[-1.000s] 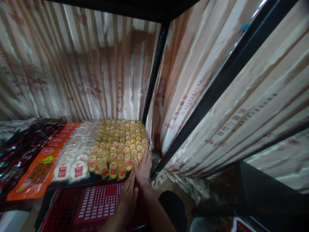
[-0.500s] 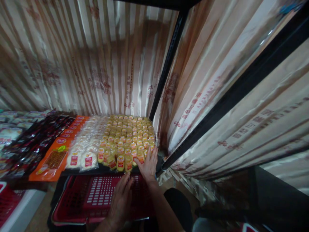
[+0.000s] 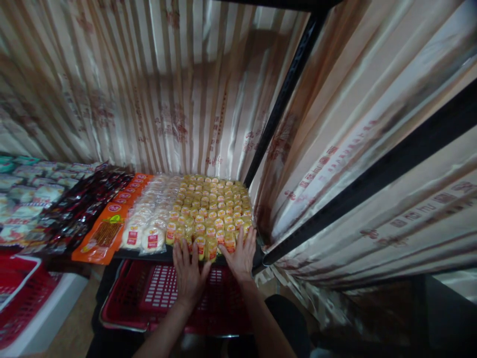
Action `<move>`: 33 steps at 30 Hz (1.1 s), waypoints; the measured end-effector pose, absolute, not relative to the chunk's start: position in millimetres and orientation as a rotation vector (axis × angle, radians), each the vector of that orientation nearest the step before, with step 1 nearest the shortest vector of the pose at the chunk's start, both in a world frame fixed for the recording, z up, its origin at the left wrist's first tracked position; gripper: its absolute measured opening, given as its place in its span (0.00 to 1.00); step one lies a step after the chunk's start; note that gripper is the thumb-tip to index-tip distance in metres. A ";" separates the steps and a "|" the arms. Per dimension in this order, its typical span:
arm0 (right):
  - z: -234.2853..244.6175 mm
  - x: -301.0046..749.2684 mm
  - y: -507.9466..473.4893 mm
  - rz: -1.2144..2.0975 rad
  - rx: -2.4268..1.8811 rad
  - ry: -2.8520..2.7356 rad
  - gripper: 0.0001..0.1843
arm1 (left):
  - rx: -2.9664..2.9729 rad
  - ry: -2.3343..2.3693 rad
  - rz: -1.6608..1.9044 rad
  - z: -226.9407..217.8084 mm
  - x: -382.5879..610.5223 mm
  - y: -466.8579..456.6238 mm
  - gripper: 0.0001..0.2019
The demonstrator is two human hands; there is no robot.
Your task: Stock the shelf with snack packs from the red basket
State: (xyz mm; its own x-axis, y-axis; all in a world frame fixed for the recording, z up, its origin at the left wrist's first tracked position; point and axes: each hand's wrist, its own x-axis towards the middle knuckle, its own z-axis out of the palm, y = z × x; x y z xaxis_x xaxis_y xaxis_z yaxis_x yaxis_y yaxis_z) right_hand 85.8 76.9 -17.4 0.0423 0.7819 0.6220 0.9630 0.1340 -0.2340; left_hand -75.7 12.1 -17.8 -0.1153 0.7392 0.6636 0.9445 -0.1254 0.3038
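Rows of small yellow wrapped snack cakes (image 3: 212, 209) with red and white labels fill the right end of the dark shelf (image 3: 149, 254). My left hand (image 3: 189, 273) lies at their front left, fingers spread, fingertips against the front packets. At the front right corner my right hand (image 3: 240, 256) rests with its fingers apart, touching the front packets there. Neither hand grasps a packet. Left of the yellow packets are clear-wrapped round white cakes (image 3: 152, 239) with red labels. Below my forearms sits a dark red plastic basket (image 3: 122, 308).
Further left on the shelf lie orange snack bags (image 3: 99, 238), dark shiny packets (image 3: 74, 214) and pale packets (image 3: 22, 209). A second red basket (image 3: 22, 293) stands at lower left. Black rack posts (image 3: 285, 94) rise at the right, before printed curtains (image 3: 179, 99).
My left hand has risen from over the basket to the front left of the yellow packets, its fingers spreading. My right hand stays at the right corner. The view has shifted left.
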 end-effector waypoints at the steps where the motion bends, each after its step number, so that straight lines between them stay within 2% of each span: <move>1: -17.4 85.8 77.0 -0.366 -1.687 -1.776 0.51 | -1.869 -1.876 -1.089 -17.7 -73.3 15.5 0.42; 11: -20.9 86.5 79.9 -0.362 -1.681 -1.766 0.48 | -1.817 -1.959 -1.076 -20.1 -59.2 35.9 0.37; 19: -22.4 86.0 82.2 -0.361 -1.674 -1.741 0.51 | -1.884 -1.946 -0.997 -26.8 -61.3 43.1 0.35; 28: -19.8 85.7 81.5 -0.344 -1.682 -1.742 0.50 | -1.895 -1.882 -1.013 -26.7 -65.3 41.0 0.34; 33: -18.5 85.4 81.1 -0.323 -1.704 -1.745 0.49 | -1.908 -1.899 -1.036 -26.1 -68.8 28.9 0.38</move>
State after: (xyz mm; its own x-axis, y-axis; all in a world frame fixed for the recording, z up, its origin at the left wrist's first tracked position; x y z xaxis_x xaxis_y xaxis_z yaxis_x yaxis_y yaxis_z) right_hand 85.4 81.1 -18.5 0.0753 0.7899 0.6086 0.9555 0.1173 -0.2705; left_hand -68.8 28.9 -26.1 -0.1062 0.7654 0.6347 0.9480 -0.1148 0.2969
